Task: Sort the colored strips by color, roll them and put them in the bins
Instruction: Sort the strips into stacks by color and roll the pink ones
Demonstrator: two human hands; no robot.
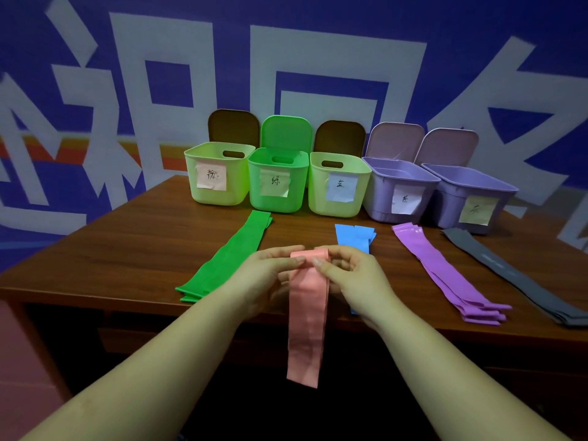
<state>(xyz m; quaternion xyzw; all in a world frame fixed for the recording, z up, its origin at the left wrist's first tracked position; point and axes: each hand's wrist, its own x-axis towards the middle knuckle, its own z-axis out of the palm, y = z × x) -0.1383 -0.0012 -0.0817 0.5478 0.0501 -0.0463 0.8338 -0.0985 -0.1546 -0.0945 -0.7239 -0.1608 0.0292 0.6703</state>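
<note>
Both hands, L (270, 275) & R (353, 275), pinched pink strip (307, 313) top; length hung straight down, toward person.

A dark brown wooden table (133, 249) with a glossy top was set against a deep blue wall (477, 43) painted with large pale grey-white characters. An orange-red horizontal stripe (79, 154) was seen on the wall at left. The space beneath the table was left in shadow.

L hand (270, 275) + R hand (353, 275): fingers pinched, close together.
</note>
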